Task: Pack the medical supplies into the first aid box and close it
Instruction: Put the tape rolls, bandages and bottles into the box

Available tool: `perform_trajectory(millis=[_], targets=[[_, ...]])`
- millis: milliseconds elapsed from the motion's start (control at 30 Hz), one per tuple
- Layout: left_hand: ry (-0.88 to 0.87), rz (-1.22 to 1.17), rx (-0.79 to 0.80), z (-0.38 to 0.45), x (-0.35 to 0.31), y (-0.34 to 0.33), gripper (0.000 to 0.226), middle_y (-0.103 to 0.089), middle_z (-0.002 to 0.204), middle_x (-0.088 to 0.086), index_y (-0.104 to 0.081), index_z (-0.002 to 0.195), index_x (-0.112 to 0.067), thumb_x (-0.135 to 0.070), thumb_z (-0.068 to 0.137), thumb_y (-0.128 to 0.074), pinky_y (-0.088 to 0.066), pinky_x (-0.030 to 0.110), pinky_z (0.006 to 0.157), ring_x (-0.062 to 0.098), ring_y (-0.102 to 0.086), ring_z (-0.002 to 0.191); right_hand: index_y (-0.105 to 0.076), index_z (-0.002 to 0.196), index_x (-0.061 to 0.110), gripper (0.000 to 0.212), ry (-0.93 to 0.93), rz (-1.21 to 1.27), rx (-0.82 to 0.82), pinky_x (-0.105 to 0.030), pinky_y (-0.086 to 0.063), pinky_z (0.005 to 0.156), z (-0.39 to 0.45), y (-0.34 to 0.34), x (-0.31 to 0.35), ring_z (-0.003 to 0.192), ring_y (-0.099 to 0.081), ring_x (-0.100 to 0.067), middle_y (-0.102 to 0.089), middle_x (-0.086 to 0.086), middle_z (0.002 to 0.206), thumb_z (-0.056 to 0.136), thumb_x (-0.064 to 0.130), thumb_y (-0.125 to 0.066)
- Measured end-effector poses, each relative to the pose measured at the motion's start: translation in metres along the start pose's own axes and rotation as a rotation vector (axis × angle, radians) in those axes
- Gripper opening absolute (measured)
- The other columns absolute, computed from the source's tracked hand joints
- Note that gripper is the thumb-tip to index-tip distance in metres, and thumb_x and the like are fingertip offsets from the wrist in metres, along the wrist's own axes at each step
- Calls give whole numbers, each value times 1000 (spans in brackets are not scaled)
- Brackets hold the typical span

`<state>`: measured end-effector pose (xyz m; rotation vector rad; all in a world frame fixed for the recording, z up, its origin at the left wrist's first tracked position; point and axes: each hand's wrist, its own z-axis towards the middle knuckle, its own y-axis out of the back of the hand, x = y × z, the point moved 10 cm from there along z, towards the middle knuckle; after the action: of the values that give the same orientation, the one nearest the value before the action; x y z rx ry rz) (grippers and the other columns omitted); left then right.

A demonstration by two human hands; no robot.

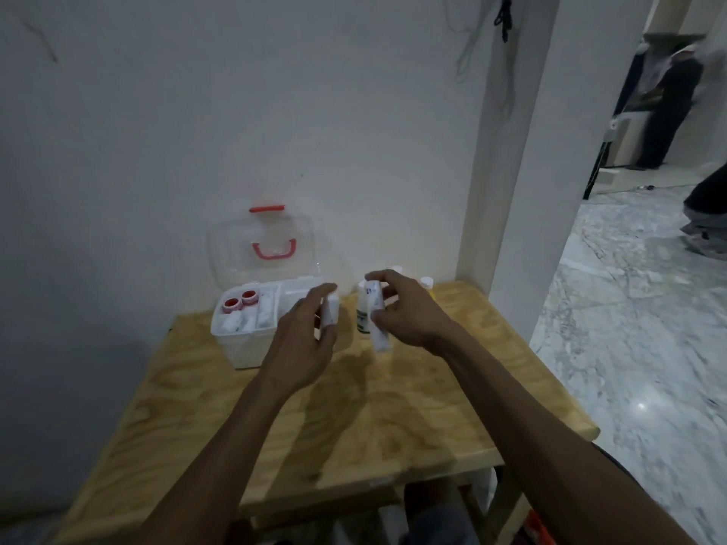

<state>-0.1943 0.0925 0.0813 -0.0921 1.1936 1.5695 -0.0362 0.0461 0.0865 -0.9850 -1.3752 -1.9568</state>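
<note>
With my left hand (305, 332) and right hand (397, 308) each clamped on a white carton beside the first aid box (251, 340), a careless swing could topple the bottle (362, 312) standing just right of it.

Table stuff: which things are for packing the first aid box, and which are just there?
For the job:
first aid box, lid open
white packet in left hand
white tube in right hand
green-labelled bottle

Just there:
wooden table
hanging cords
</note>
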Motion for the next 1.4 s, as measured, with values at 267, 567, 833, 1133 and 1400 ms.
perform_trajectory(millis=[267, 567, 833, 1133, 1400], targets=[[143, 38, -135, 37, 35, 71, 46, -69, 115, 7, -49, 129, -23, -17, 88, -68, -56, 30, 72, 14, -66, 85, -57, 124, 17, 38, 179, 44, -207, -17, -52, 78, 45, -26, 65, 96, -65, -14, -66, -3, 121, 88, 14, -69], [204, 178, 8, 58, 80, 52, 29, -73, 99, 6, -59, 110, -18, -19, 84, -72, -58, 37, 75, 19, -70, 84, -61, 114, 14, 25, 141, -107, -72, -3, -40, 65, 79, -76, 51, 83, -68, -18, -72, -7, 101, 89, 16, -67], [220, 297, 168, 54, 100, 32, 27, -66, 95, 0, -65, 109, -18, -18, 83, -73, -42, 24, 69, 16, -60, 82, -68, 108, 11, 26, 86, -214, 82, -17, -40, 63, 88, -102, 27, 79, -61, -16, -70, -10, 105, 83, 14, -73], [214, 334, 271, 53, 105, 24, 26, -73, 105, 4, -71, 113, -17, -18, 88, -68, -47, 20, 69, 15, -64, 82, -70, 114, 9, 32, 47, -291, 234, -30, -53, 86, 90, -123, 24, 101, -65, -23, -70, -9, 116, 83, 11, -71], [177, 311, 304, 51, 95, 28, 31, -72, 113, 8, -71, 114, -10, -9, 92, -50, -44, 22, 79, 20, -66, 98, -50, 137, 13, 56, -24, -270, 316, -33, -50, 98, 85, -123, 27, 116, -61, -21, -58, -7, 136, 83, 6, -64]])
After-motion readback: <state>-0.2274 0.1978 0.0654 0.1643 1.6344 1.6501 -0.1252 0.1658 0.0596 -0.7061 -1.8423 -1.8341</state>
